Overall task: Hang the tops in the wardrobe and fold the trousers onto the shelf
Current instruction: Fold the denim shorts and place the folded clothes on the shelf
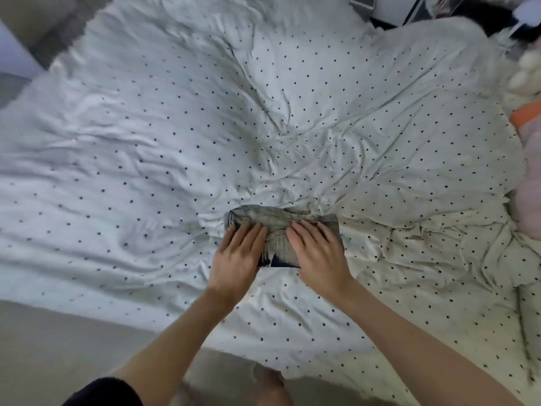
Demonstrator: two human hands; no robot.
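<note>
Under both flat palms lie the folded trousers [281, 227] on the dotted duvet [146, 142]. Left hand [238, 256] and right hand [317, 253] press down with straight fingers, gripping nothing.

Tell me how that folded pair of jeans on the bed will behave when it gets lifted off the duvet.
The folded jeans look like thick denim, so probably fairly heavy for their size. With both the left hand and right hand pressing flat on them, the bundle may spring open once released. Lifted by one edge, it would likely unfold.
</note>
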